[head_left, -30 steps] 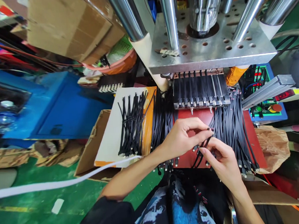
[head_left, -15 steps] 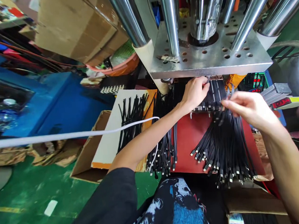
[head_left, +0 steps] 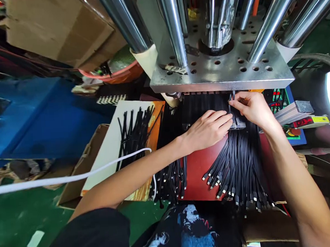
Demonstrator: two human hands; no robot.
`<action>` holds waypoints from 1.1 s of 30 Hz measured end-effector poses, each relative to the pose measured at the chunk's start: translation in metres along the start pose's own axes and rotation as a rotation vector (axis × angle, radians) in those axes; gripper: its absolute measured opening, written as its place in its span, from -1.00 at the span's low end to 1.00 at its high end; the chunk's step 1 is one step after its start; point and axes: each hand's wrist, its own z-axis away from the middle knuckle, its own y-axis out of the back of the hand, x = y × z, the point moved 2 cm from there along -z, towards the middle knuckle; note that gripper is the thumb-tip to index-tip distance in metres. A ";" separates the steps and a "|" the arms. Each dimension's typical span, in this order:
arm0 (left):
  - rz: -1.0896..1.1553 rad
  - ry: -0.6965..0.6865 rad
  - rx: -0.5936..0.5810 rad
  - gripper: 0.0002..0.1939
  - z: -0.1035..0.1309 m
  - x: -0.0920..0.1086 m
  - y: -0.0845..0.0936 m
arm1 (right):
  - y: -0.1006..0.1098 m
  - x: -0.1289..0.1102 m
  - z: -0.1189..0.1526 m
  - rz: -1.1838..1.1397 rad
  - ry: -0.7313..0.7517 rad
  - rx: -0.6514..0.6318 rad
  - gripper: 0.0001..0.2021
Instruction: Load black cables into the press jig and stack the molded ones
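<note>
Green workshop floor (head_left: 15, 219) lies under us, with a steel press (head_left: 220, 67) ahead and a red plate (head_left: 196, 173) at its foot. Our left hand (head_left: 209, 130) rests palm down, fingers half curled, fingertips touching the metal fixture (head_left: 238, 124) at the press mouth. Our right hand (head_left: 249, 106) pinches a black cable (head_left: 231, 101) between thumb and forefinger just above that fixture. The cable's long axis runs away from us into the press, its near end pointing back toward our lap. Below the fixture, a bundle of black cables (head_left: 239, 167) fans out over the red plate, plug ends toward us. Another pile of cables (head_left: 134, 134) lies on a white card (head_left: 111, 148) to the left.

Half a second ago the left hand was up at the press mouth and the right hovered out over the bundle; both have since closed in on the fixture.
</note>
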 end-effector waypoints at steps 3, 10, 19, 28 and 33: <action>-0.059 0.056 -0.022 -0.63 -0.004 0.012 -0.001 | -0.002 0.006 0.004 -0.124 0.000 0.028 -0.76; -0.164 0.263 -0.081 -0.49 -0.010 0.043 -0.009 | -0.006 -0.005 0.022 0.116 0.018 0.261 -0.71; -0.041 0.317 -0.129 -0.34 -0.017 0.031 -0.004 | -0.007 -0.014 0.065 0.580 -0.038 -0.012 -0.39; -0.001 0.452 -0.164 -0.42 -0.068 -0.026 -0.005 | -0.008 -0.013 -0.017 0.761 -0.128 -0.091 -0.48; 0.004 0.525 -0.160 -0.49 -0.078 -0.037 -0.007 | -0.008 -0.006 -0.030 0.730 -0.057 -0.063 -0.48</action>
